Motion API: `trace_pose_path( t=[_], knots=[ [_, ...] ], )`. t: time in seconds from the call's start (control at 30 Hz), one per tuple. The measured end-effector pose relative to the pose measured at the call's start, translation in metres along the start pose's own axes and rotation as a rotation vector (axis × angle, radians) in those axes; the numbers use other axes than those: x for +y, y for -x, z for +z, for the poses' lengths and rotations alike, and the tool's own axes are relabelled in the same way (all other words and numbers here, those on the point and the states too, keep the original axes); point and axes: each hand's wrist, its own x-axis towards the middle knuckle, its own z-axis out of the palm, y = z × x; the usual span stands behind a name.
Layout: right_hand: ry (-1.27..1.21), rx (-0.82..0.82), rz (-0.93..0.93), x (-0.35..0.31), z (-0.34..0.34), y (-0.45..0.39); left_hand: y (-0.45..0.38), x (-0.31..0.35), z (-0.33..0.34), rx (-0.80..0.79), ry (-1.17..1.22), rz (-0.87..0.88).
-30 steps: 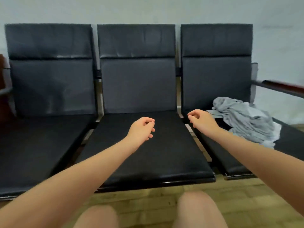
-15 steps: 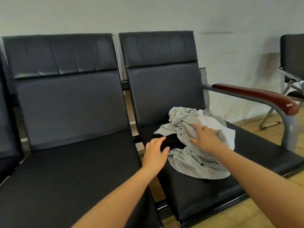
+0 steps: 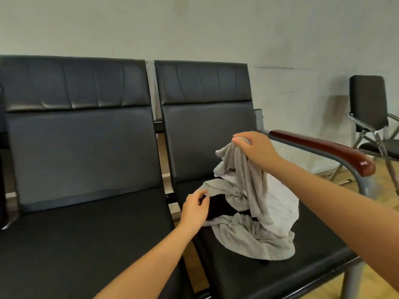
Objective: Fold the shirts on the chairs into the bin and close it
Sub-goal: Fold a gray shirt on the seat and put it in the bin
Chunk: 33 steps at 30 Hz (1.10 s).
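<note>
A crumpled grey shirt (image 3: pixel 248 234) lies on the seat of the right-hand black chair (image 3: pixel 280 272), with a white garment (image 3: pixel 280 203) and a black one (image 3: pixel 218 207) bunched under it. My right hand (image 3: pixel 254 151) grips a bunch of the grey shirt and holds it up above the seat, so the cloth hangs down in a ridge. My left hand (image 3: pixel 195 210) pinches the grey shirt's left edge low over the seat. No bin is in view.
A second black chair (image 3: pixel 82 244) joins on the left. A red-brown wooden armrest (image 3: pixel 328 149) on a grey metal tube borders the right chair. A folding chair (image 3: pixel 371 117) stands by the wall at far right. The floor is wooden.
My right hand has closed on the grey shirt and lifted part of it off the seat. My left hand has moved in and taken the shirt's left edge. My view turned right.
</note>
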Motion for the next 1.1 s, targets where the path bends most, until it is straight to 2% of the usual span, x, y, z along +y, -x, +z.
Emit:
trace_pose_path(
  t=[0.13,0.27,0.4,0.53,0.6,0.7,0.83,0.93,1.0,1.1],
  knots=[
    [-0.068,0.090,-0.129,-0.083,-0.016,-0.030,0.014,0.058,-0.064,0.124,0.372,0.051],
    [-0.244,0.129,-0.163,-0.173,-0.018,-0.046,0.039,0.105,-0.141,0.281,0.558,0.144],
    [-0.423,0.155,-0.177,-0.246,-0.003,-0.049,0.077,0.120,-0.219,0.377,0.456,0.280],
    [-0.529,0.088,-0.135,-0.285,0.025,-0.035,0.115,0.093,-0.268,0.257,0.342,0.173],
    [-0.562,0.047,-0.087,-0.296,0.045,-0.029,0.136,0.073,-0.279,0.195,0.220,0.177],
    [-0.546,0.001,-0.038,-0.308,0.072,-0.022,0.157,0.043,-0.295,0.193,0.164,0.161],
    [-0.509,-0.024,-0.036,-0.306,0.095,-0.020,0.162,0.030,-0.332,0.355,0.228,0.184],
    [-0.465,-0.045,-0.023,-0.291,0.106,-0.020,0.152,0.036,-0.366,0.473,0.083,0.238],
    [-0.441,-0.071,-0.018,-0.277,0.115,-0.014,0.144,0.038,-0.381,0.498,-0.069,0.280],
    [-0.438,-0.140,-0.038,-0.249,0.133,0.010,0.144,0.023,-0.380,0.442,-0.201,0.280]
  ],
)
